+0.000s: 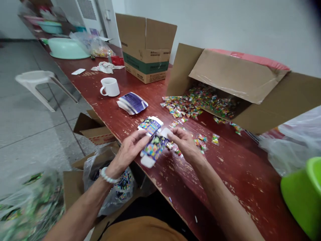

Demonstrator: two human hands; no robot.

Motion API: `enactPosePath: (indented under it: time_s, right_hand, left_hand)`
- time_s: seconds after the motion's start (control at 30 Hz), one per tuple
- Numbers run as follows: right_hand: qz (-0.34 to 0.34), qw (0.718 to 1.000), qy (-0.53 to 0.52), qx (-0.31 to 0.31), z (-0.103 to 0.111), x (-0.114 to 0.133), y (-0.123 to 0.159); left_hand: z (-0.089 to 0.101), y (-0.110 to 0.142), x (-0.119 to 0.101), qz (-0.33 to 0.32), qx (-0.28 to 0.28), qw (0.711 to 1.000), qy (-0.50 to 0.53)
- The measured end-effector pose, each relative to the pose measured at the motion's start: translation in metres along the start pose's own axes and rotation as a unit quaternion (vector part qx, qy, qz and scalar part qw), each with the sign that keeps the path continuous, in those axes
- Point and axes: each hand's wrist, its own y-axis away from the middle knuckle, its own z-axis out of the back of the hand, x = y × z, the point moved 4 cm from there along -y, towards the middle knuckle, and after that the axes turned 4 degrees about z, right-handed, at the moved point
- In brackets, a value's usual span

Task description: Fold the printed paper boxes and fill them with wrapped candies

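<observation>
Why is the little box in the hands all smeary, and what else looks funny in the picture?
In the head view, the printed box is smeared, probably from moving; in that same view, the plastic bag at lower left looks hazy, the white mug looks clearer, and the top-right corner goes dark.

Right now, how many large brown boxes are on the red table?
2: the green-banded box beyond the white mug; the wide box holding wrapped candies at right. Others may be hidden.
</observation>
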Motion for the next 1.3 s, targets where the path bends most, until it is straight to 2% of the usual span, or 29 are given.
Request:
enactPosePath:
  time_s: [0.03,0.07,0.1,0.13,0.2,0.27,0.33,0.5,0.63,0.7,0.8,0.9,1.0,1.07,1.13,1.2,1.3]
  right_hand:
    - [-0.007,0.999,-0.036,0.032,-0.001,0.005,0.016]
    - [-0.013,0.997,-0.062,0.052,-0.001,0.008,0.030]
    - [-0.018,0.995,-0.079,0.061,-0.002,0.011,0.043]
    - [-0.023,0.994,-0.091,0.064,-0.003,0.012,0.053]
    - [-0.029,0.992,-0.107,0.059,-0.004,0.013,0.067]
    - [-0.030,0.991,-0.116,0.052,-0.004,0.013,0.076]
    - [-0.028,0.990,-0.130,0.046,-0.002,0.014,0.082]
    - [-0.040,0.980,-0.191,0.029,-0.003,0.019,0.100]
    - [-0.093,0.968,-0.233,0.032,-0.016,0.011,0.116]
    - [-0.117,0.967,-0.224,0.002,-0.020,0.003,0.120]
    - [-0.082,0.983,-0.139,-0.083,-0.012,-0.003,0.118]
    - [-0.039,0.988,-0.049,-0.141,-0.001,-0.004,0.115]
    - [-0.026,0.985,-0.034,-0.169,0.003,-0.004,0.117]
    - [-0.015,0.985,-0.060,-0.164,0.001,-0.005,0.119]
    - [-0.003,0.984,-0.094,-0.151,-0.002,-0.007,0.121]
    - [0.001,0.983,-0.107,-0.146,-0.001,-0.010,0.123]
    - [-0.045,0.981,-0.131,-0.132,0.005,-0.018,0.121]
  left_hand:
    - [-0.013,0.015,0.001,0.060,0.119,0.989,0.070]
    - [-0.027,0.030,0.001,0.108,0.223,0.960,0.130]
    - [-0.040,0.045,0.001,0.140,0.301,0.926,0.181]
    - [-0.051,0.057,0.002,0.156,0.351,0.895,0.227]
    - [-0.068,0.071,0.004,0.154,0.378,0.861,0.303]
    - [-0.080,0.077,0.007,0.151,0.367,0.857,0.329]
    - [-0.085,0.078,0.008,0.159,0.349,0.871,0.308]
    - [-0.084,0.076,0.003,0.164,0.294,0.907,0.253]
    - [-0.085,0.075,0.008,0.180,0.239,0.923,0.242]
    - [-0.089,0.072,0.010,0.175,0.219,0.930,0.237]
    - [-0.092,0.069,0.010,0.143,0.173,0.952,0.207]
    - [-0.089,0.069,0.006,0.079,0.094,0.976,0.181]
    - [-0.084,0.074,0.004,0.024,0.013,0.987,0.161]
    - [-0.083,0.077,0.003,-0.005,-0.020,0.991,0.136]
    - [-0.083,0.078,0.001,-0.022,-0.027,0.993,0.117]
    - [-0.084,0.077,0.001,-0.013,-0.008,0.994,0.109]
    - [-0.083,0.075,0.003,0.020,0.032,0.994,0.099]
